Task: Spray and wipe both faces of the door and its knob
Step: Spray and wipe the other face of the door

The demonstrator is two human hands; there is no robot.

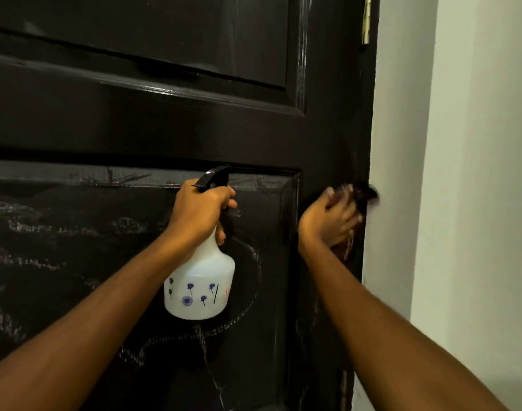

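Note:
A glossy black panelled door [170, 123] fills most of the view, its lower panel marked with pale chalky streaks. My left hand [199, 213] grips the neck of a white spray bottle [200, 289] with a black trigger head and small blue flower prints, held in front of the lower panel. My right hand [328, 216] presses a dark reddish cloth [359, 192] against the door's right stile, near its hinge edge. The cloth is blurred and partly hidden behind my fingers. No knob is visible.
A brass hinge [366, 22] shows at the door's upper right edge. A pale wall [461, 173] runs along the right side, right beside the cloth and hand.

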